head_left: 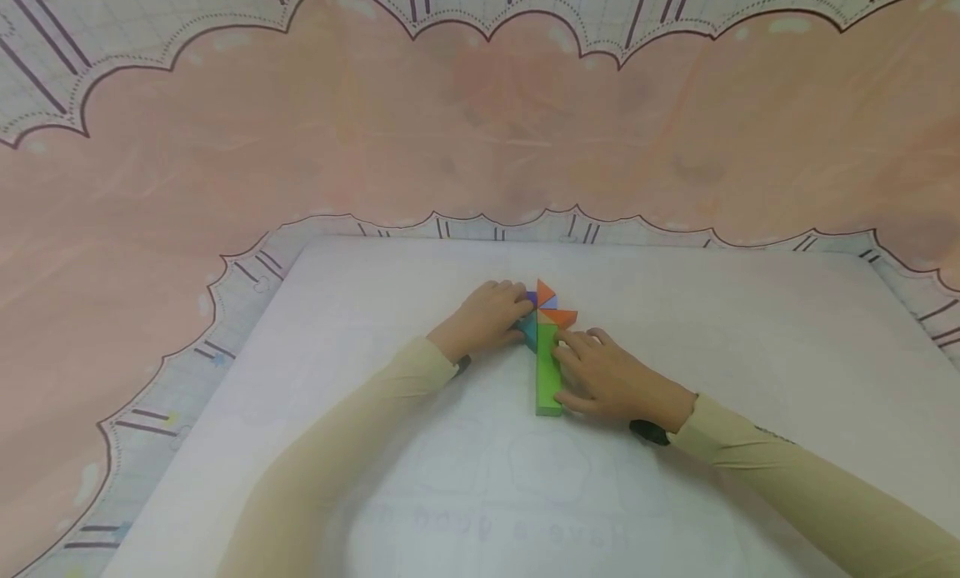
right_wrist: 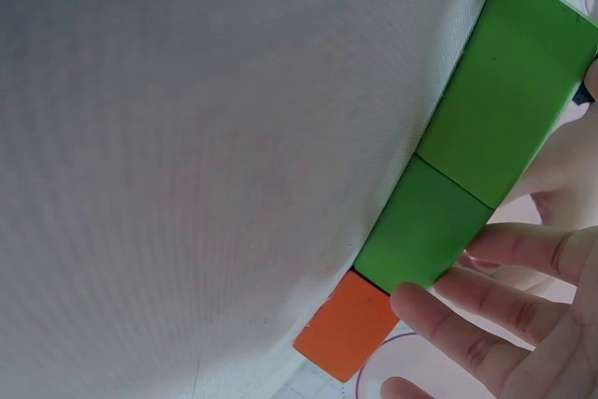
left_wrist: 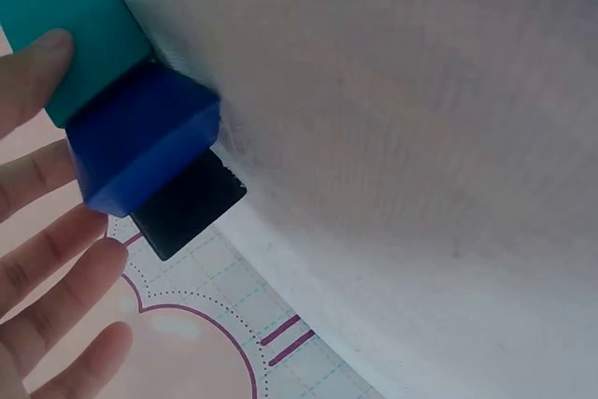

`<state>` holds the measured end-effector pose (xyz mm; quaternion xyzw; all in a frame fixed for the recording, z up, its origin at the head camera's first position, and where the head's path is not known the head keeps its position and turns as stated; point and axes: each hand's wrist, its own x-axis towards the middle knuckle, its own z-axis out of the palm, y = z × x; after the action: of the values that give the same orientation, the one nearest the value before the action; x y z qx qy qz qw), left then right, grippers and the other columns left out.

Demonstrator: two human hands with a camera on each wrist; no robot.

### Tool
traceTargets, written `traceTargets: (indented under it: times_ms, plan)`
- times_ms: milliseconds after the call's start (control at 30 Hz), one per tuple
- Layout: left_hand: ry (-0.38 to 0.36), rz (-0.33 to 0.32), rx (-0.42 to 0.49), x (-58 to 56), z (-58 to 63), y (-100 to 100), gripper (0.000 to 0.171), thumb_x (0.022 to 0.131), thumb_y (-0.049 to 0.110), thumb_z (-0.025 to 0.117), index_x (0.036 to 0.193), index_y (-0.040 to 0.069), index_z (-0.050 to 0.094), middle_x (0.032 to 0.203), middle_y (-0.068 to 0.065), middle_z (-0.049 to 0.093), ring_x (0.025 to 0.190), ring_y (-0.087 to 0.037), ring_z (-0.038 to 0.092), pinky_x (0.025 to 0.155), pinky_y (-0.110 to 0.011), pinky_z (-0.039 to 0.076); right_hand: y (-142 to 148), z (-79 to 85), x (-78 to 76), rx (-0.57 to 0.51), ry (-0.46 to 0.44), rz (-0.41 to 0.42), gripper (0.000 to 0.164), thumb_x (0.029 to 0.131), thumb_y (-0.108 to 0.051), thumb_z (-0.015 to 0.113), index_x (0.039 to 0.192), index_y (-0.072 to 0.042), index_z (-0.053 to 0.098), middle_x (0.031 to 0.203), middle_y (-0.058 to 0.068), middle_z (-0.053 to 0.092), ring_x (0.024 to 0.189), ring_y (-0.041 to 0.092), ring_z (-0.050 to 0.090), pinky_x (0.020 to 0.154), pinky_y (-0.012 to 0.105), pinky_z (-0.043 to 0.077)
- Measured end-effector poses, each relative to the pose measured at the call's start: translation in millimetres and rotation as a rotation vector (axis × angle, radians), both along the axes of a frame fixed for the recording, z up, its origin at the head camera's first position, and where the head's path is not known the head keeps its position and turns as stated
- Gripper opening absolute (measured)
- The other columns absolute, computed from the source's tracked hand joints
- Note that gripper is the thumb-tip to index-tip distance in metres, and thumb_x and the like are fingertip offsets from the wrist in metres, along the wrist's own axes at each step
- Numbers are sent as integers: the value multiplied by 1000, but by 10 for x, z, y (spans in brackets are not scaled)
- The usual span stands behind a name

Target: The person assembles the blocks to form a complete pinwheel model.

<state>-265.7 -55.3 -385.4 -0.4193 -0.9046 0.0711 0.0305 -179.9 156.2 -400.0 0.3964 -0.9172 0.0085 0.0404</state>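
Small coloured wooden blocks form a fan on the white tabletop, with a light green block (head_left: 548, 370) running down from its middle. My left hand (head_left: 487, 316) touches the fan's left side. Its thumb rests on a teal block (left_wrist: 79, 39), and its fingers lie loosely beside a dark blue block (left_wrist: 145, 142). My right hand (head_left: 615, 378) lies along the right side of the green length, fingertips touching it. In the right wrist view, two green blocks (right_wrist: 505, 91) stand end to end, followed by an orange block (right_wrist: 346, 326). Orange triangles (head_left: 558, 316) lie on the fan's right.
A light blue block (head_left: 550, 302) sits between the orange pieces, and a dark block (left_wrist: 187, 203) adjoins the blue one. White table surface (head_left: 750, 336) extends around the blocks. A pink and blue patterned cloth (head_left: 480, 137) lies beyond its edges.
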Motion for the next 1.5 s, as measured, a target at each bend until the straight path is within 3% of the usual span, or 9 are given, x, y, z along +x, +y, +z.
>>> traceTargets:
  times_ms: [267,600,967,1200,1500]
  plan:
    - [-23,22,40,-8,23,-32,38,85,35,67,115,13,59,113,-5,58,104,-20,55,96,-35,44,-11,39,7,-8,-10,5,58,87,-48,56,124,-4,49,132,16,49,119,30,51,100,50,41]
    - [-70,135,-4,-32,60,-231,46,84,38,67,121,13,57,120,-6,58,110,-21,55,102,-37,42,-3,24,-2,-7,-7,6,58,87,-48,57,124,-4,50,132,16,50,119,30,51,100,50,41]
    - [-37,51,-17,-25,11,-281,29,84,28,66,107,10,64,114,-6,60,99,-20,58,89,-32,48,-2,22,0,-13,-9,11,59,87,-48,57,124,-3,50,132,17,50,119,30,52,100,50,41]
    - [-45,76,-24,-32,5,-217,31,85,27,66,111,11,63,115,-5,60,100,-18,57,90,-30,47,-1,34,9,-5,-13,9,59,87,-48,56,125,-3,49,132,17,49,120,30,51,100,50,41]
    - [1,62,-13,-43,-37,-132,25,86,27,66,105,11,64,106,-3,61,91,-17,57,84,-28,48,0,20,13,-17,7,21,59,88,-48,56,124,-2,50,131,16,49,119,29,51,100,49,41]
